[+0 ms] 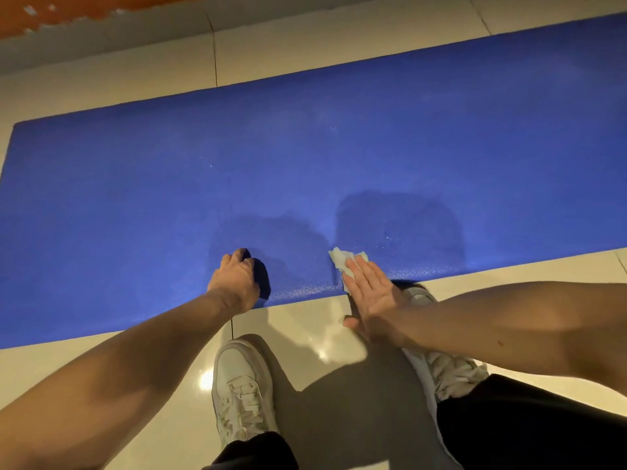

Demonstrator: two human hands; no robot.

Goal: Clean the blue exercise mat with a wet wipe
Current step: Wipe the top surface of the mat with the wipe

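Note:
The blue exercise mat [305, 157] lies flat across the tiled floor, running from lower left to upper right. A crumpled white wet wipe [344, 259] rests on the mat near its front edge. My right hand [373, 296] presses on the wipe with straight fingers, the palm reaching back over the mat's edge. My left hand [237, 279] rests on the mat's front edge with curled fingers; nothing shows in it. Darker damp patches mark the mat just beyond both hands.
Glossy beige floor tiles [305, 327] surround the mat. My two white sneakers [242, 388] stand on the tiles just in front of the mat, with black trouser legs at the bottom. An orange patterned surface [68, 11] lies at the far top left.

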